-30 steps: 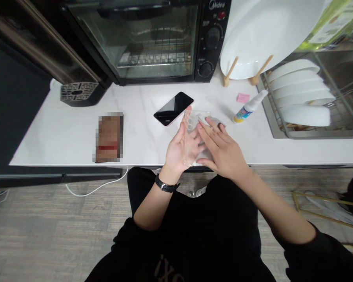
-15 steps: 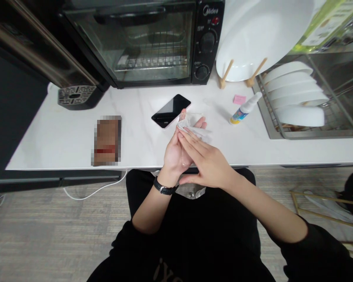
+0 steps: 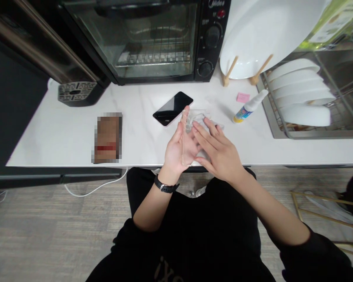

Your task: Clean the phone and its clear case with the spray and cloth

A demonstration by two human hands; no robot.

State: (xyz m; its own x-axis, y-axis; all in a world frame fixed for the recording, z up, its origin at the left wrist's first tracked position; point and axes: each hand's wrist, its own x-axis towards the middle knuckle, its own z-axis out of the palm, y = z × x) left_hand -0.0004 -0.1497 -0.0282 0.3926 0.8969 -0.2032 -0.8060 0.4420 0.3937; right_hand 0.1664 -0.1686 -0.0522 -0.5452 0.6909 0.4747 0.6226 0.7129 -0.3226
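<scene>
Cradling a clear case (image 3: 188,145) above the front edge of the counter (image 3: 141,129), the left hand (image 3: 174,153) is loosely curled, thumb along one side and fingers beneath. The right hand (image 3: 222,153) lies outstretched against it, fingertips on a crumpled white wipe (image 3: 197,116); whether they pinch any of it, I cannot tell. A metal basket (image 3: 271,122) holds white bowls (image 3: 301,88) tipped in a row; the toaster oven (image 3: 205,47) has a wire shelf (image 3: 164,56) inside; the upright spray bottle's (image 3: 249,106) contents do not show. Compared with half a second ago, the right hand has shifted away from the left thumb, uncovering more of the case, while the phone (image 3: 173,108) stays beyond them on the counter
</scene>
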